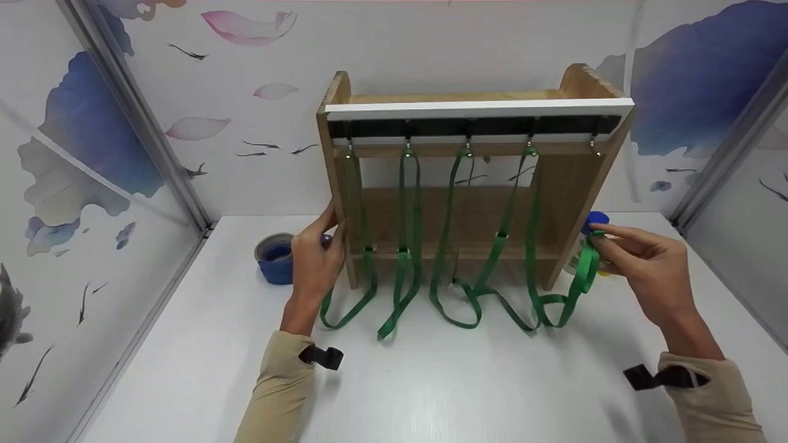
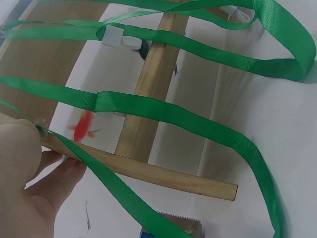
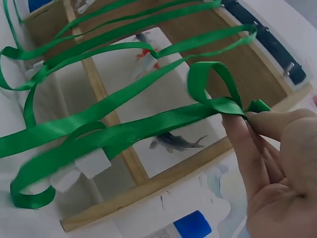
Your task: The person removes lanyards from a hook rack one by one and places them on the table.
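Observation:
A wooden rack [image 1: 443,212] stands at the back of the table, with a black hook strip [image 1: 437,127] under its white front edge. Green lanyards [image 1: 414,203] hang from several hooks, their lower loops trailing onto the table; the rightmost hook [image 1: 595,146] is bare. My left hand [image 1: 317,255] grips the rack's left side panel; in the left wrist view its fingers [image 2: 59,183] lie partly behind the wood. Beyond the right panel, my right hand [image 1: 646,271] pinches a green lanyard [image 3: 163,121] between thumb and fingertips, a loop of strap rising beside the fingers.
A blue tape roll [image 1: 275,264] stands left of the rack, behind my left hand. A blue-capped bottle [image 1: 595,219] is at the right, partly hidden by the right hand and lanyard. Patterned wall panels [image 1: 271,166] and metal frame posts [image 1: 138,117] bound the white table [image 1: 431,381].

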Action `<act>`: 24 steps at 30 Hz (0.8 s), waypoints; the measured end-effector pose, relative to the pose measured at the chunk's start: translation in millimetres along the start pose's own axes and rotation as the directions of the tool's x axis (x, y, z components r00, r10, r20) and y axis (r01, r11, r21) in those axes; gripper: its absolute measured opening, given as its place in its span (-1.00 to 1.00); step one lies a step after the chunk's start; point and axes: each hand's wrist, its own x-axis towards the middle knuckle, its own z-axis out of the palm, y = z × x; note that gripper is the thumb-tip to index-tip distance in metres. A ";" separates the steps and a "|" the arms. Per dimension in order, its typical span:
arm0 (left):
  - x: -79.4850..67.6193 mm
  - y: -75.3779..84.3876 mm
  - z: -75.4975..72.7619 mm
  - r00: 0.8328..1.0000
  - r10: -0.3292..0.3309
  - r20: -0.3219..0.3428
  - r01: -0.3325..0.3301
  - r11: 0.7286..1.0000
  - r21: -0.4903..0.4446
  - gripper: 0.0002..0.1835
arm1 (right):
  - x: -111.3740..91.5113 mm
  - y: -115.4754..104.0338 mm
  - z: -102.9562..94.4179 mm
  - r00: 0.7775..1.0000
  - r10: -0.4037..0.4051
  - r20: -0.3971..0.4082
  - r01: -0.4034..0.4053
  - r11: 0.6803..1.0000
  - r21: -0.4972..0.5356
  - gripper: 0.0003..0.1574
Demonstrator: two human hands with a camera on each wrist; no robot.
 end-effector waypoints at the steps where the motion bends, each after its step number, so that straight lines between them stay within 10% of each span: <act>1: -0.4 0.1 -0.4 1.000 -0.001 -0.001 0.001 1.000 0.000 -0.47 | -0.1 -1.4 -1.0 0.999 0.016 0.031 -0.016 1.000 0.008 -0.55; 8: 0.0 0.2 -1.4 1.000 -0.004 -0.003 0.004 1.000 0.010 -0.47 | -1.4 -12.5 -3.5 0.987 0.018 0.160 -0.026 0.999 0.045 -0.55; 12: 0.2 0.4 -1.1 1.000 -0.003 -0.003 0.003 1.000 0.001 -0.46 | 0.6 -4.2 -6.9 0.991 0.045 0.130 -0.021 0.983 -0.183 -0.56; 24: 0.5 -2.5 -1.0 1.000 0.004 -0.004 -0.005 1.000 -0.017 -0.47 | -2.1 33.3 -24.9 0.997 0.054 0.057 -0.003 0.747 -0.664 -0.74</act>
